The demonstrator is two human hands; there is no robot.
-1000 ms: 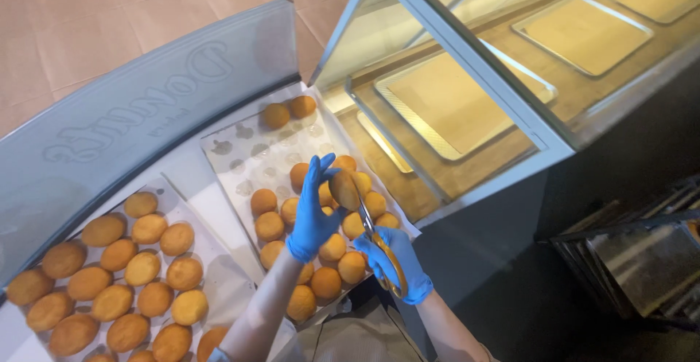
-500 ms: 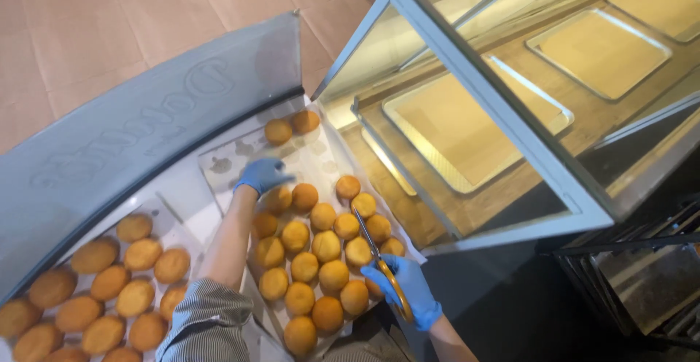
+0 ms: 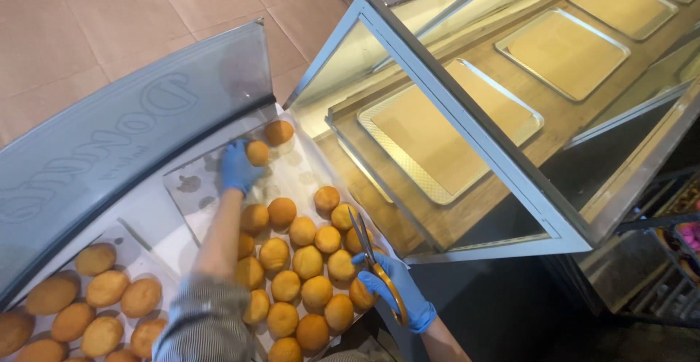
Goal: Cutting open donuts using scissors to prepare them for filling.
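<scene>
My left hand (image 3: 237, 166), in a blue glove, reaches to the far end of a paper-lined tray (image 3: 191, 191) and grips a round golden bun (image 3: 257, 153); another bun (image 3: 278, 132) lies just beyond it. My right hand (image 3: 397, 293), also blue-gloved, holds yellow-handled scissors (image 3: 372, 260) with the blades pointing up over the tray's right edge. Several golden buns (image 3: 307, 262) fill the near part of the tray in rows.
A second tray of buns (image 3: 87, 300) sits at the lower left. A curved glass front (image 3: 109, 150) rises behind the trays. On the right an open glass display case (image 3: 467, 114) holds empty paper-lined metal trays (image 3: 437, 132). Brown floor lies beyond.
My left hand has carried a bun from the middle of the tray to its far end. The right hand with the scissors has stayed near the tray's right edge.
</scene>
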